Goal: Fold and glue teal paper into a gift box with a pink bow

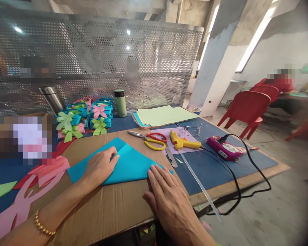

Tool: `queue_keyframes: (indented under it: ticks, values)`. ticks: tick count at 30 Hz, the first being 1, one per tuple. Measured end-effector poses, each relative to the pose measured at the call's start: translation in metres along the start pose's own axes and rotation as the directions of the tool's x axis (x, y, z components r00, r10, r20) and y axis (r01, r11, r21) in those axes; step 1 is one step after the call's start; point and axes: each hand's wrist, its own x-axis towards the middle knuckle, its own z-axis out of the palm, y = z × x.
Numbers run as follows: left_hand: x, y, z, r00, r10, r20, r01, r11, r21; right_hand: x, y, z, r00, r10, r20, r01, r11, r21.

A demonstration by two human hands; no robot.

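Observation:
A folded sheet of bright blue craft paper (130,164) lies on a piece of brown cardboard (123,201) before me. My left hand (100,164), with a gold bead bracelet (42,225) at the wrist, rests on the sheet's left part, its fingers curled in against the paper and thumb. Flat over the right corner lies my right hand (164,188), fingers stretched out and pressing the paper's edge. Beyond the sheet are scissors (151,138) with one red and one yellow handle. A metal blade-like strip (170,157) lies close to my right fingertips.
A yellow glue gun (184,141), a clear glue stick (200,186) and a purple power strip (224,148) with a black cord lie right. Stacked sheets (166,116), a green flask (120,104) and paper-flower boxes (100,116) stand behind. Pink cutouts (23,205) lie left.

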Motion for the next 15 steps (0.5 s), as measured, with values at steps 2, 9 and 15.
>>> queue_keyframes:
  ticks: [2,9,15]
  values:
    - [-0.0001,0.0005,-0.0002,1.000,0.006,0.000,-0.006,1.000,-0.002,-0.0016,-0.0007,-0.0003,1.000,0.002,0.003,-0.002,1.000,-0.007]
    - [0.0005,0.0003,-0.0006,1.000,0.002,0.021,-0.001,1.000,-0.014,-0.0070,-0.0031,-0.0011,0.999,0.032,-0.013,-0.032,0.999,-0.010]
    - [0.0000,0.0012,-0.0061,0.999,-0.008,0.042,0.011,0.998,-0.069,-0.0066,-0.0053,0.0003,0.997,0.040,-0.071,-0.040,0.999,-0.010]
